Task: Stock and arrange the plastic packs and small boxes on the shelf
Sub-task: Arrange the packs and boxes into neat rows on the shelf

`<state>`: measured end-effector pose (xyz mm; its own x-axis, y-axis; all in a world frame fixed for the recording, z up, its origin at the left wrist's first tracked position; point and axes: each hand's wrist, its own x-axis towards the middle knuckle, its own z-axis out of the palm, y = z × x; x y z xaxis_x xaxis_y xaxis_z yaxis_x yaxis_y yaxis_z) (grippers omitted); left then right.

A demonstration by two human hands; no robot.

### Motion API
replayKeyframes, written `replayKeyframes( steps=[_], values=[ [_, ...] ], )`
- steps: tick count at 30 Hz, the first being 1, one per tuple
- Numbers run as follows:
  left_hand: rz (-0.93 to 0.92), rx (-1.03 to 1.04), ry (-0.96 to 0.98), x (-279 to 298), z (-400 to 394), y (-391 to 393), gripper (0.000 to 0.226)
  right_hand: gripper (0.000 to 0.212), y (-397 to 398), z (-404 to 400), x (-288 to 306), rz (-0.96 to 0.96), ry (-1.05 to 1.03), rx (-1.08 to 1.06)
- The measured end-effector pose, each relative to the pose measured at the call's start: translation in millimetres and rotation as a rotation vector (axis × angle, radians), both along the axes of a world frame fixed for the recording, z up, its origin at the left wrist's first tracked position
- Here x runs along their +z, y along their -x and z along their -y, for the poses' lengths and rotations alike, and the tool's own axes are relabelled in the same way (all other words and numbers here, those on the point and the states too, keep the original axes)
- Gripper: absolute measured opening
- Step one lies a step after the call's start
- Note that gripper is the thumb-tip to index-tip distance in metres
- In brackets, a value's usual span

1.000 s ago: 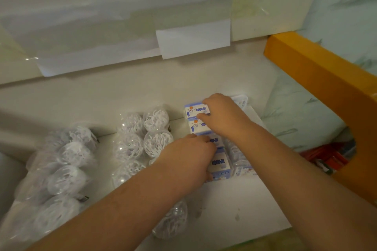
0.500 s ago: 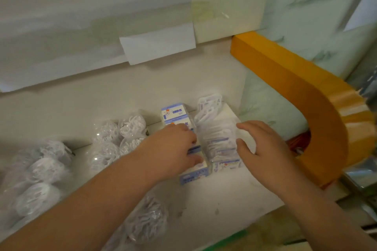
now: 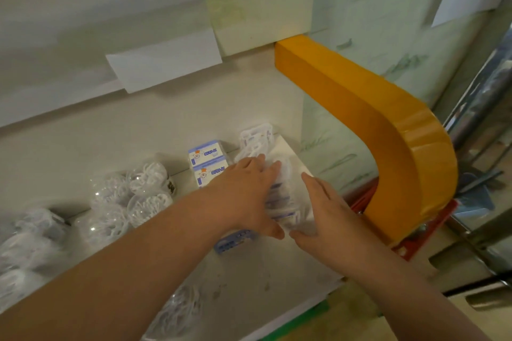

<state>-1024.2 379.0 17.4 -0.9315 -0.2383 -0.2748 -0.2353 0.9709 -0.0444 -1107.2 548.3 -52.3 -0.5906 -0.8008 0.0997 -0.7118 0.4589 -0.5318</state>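
A row of small blue-and-white boxes (image 3: 208, 157) runs front to back on the white shelf (image 3: 249, 282). Right beside it lies a row of clear plastic packs (image 3: 282, 199), the rearmost pack (image 3: 256, 137) near the back wall. My left hand (image 3: 246, 196) lies over the packs' left side with straight fingers and covers some of the boxes. My right hand (image 3: 324, 210) presses flat against the packs' right side. The frontmost box (image 3: 235, 241) peeks out under my left wrist.
Round clear packs of white items (image 3: 144, 188) sit in clusters to the left, and one more (image 3: 177, 310) lies near the shelf's front edge. An orange curved bracket (image 3: 388, 133) bounds the shelf on the right. Paper sheets (image 3: 163, 63) hang on the back wall.
My left hand has slid right from the boxes onto the plastic packs. My right hand has closed in against the packs' right side. The view has turned right.
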Motion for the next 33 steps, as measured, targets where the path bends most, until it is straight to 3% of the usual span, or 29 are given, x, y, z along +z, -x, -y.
replayKeyframes(
  steps=[6, 10, 13, 15, 18, 27, 33],
  values=[
    [-0.089, 0.032, -0.017, -6, 0, 4, 0.112, 0.087, 2, 22, -7, 0.188, 0.186, 0.086],
    [0.052, 0.05, -0.136, 2, 10, 1, 0.121, 0.095, -3, 23, -8, 0.22, 0.219, 0.102],
    [-0.121, 0.179, -0.257, 13, 31, 12, 0.09, 0.116, -3, 20, -6, 0.276, 0.189, 0.047],
    [-0.297, 0.258, -0.164, 17, 45, 25, 0.056, 0.123, -2, 20, -1, 0.32, 0.192, 0.029],
    [-0.232, 0.337, 0.039, 17, 55, 44, 0.033, 0.125, 2, 24, 8, 0.334, 0.177, 0.043],
    [-0.113, 0.398, -0.01, 19, 65, 66, 0.032, 0.125, 11, 36, 13, 0.331, 0.16, 0.089],
    [-0.477, 0.342, -0.059, 35, 61, 46, 0.026, 0.128, 13, 34, 13, 0.312, 0.146, 0.1]
  ],
)
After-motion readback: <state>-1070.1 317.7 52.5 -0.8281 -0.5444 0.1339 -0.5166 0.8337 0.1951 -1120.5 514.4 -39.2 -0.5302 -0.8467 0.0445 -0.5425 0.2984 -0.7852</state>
